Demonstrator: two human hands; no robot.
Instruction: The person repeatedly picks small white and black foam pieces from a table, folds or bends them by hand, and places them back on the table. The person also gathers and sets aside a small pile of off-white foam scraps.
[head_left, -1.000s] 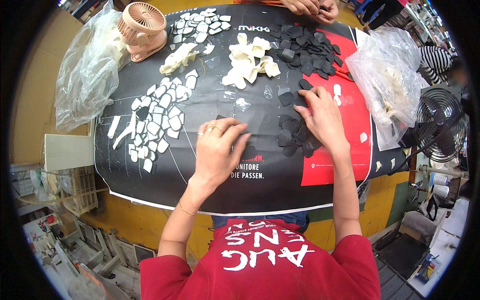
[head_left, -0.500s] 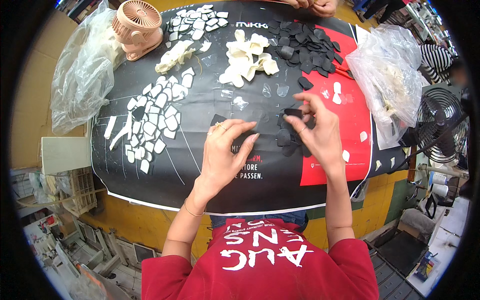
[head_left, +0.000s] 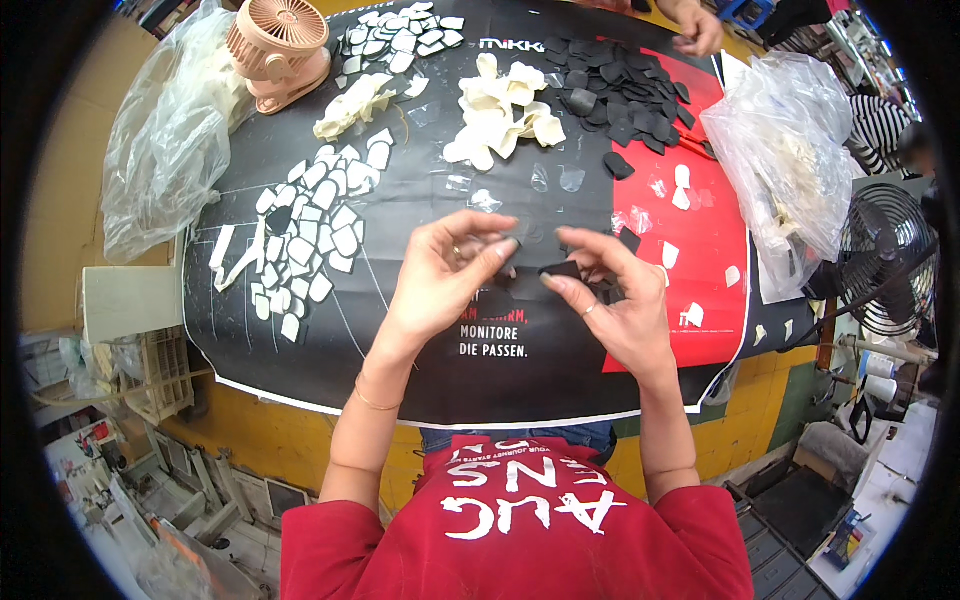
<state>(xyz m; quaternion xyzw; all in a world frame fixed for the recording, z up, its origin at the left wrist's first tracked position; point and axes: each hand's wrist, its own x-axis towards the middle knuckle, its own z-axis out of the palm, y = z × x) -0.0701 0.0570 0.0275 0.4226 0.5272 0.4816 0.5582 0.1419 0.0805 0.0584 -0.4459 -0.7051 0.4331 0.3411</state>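
Note:
My right hand [head_left: 625, 295] pinches a small black rounded patch [head_left: 560, 270] between thumb and forefinger, above the black mat. Facing it, a short gap away, my left hand [head_left: 440, 265] has its thumb drawn up to its fingertips. Blur there hides what, if anything, it holds. Beneath my right hand lie more dark pieces, mostly covered by the fingers. Beyond both hands, a heap of black patches [head_left: 625, 95] and a pile of cream-coloured pieces [head_left: 505, 110] lie on the mat. White rounded patches with dark edges [head_left: 318, 200] spread out on the left.
A pink fan [head_left: 280, 50] and a clear plastic bag [head_left: 165, 140] stand at the far left. Another plastic bag [head_left: 785, 150] lies at the right, near a black fan [head_left: 880, 260]. Another person's hand [head_left: 695, 28] is at the far edge. White scraps dot the red area.
My right hand has brought the black patch leftward and nearer to me. My left hand's thumb and fingers have come together. The other person's hand at the far edge has shifted right.

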